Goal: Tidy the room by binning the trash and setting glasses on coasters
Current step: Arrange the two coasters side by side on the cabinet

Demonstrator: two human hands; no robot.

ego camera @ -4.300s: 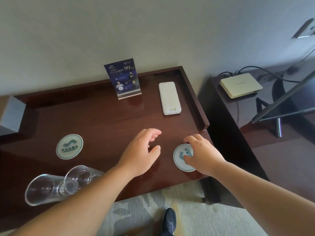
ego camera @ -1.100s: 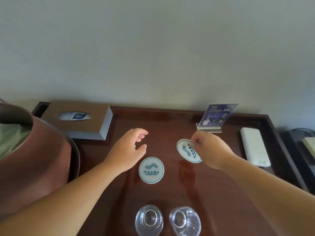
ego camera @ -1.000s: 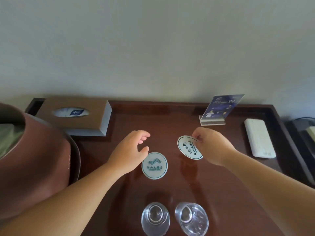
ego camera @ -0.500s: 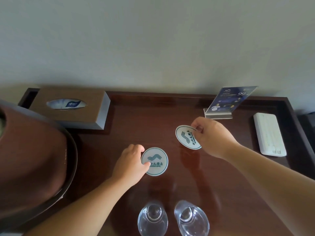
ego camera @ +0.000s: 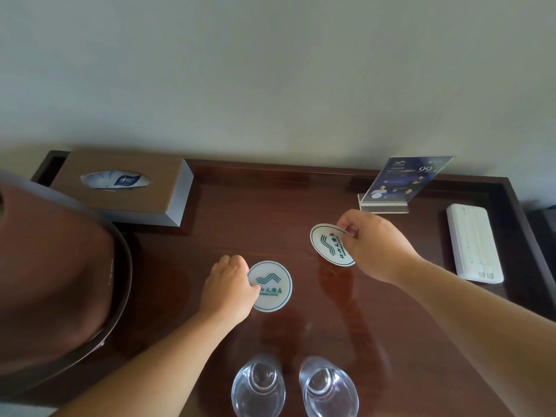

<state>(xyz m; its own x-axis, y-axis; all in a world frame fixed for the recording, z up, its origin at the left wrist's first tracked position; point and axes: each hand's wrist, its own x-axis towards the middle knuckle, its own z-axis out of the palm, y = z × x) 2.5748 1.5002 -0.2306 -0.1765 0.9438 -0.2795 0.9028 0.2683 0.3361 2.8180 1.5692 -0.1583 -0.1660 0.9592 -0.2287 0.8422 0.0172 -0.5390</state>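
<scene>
Surface: dark wooden tray-top desk (ego camera: 270, 212), wall behind.
Left hand (ego camera: 228, 288): we pin the flat coaster (ego camera: 270, 285), frame centre.
Right hand (ego camera: 371, 245): pinching the tilted coaster (ego camera: 329, 245); lay it flat, well apart.
Glasses (ego camera: 258, 386): bottom centre, off coasters.

Tissue box (ego camera: 126, 188), card stand (ego camera: 400, 183), white remote (ego camera: 472, 242) — all on the dark table (ego camera: 255, 212).

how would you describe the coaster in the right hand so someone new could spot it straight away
Start at the blue sign card standing at the back right of the dark wooden table. Just in front of it, the right hand pinches a round white coaster. Unlike the other coaster lying flat by the left hand, it is tilted, logo sideways.
</scene>
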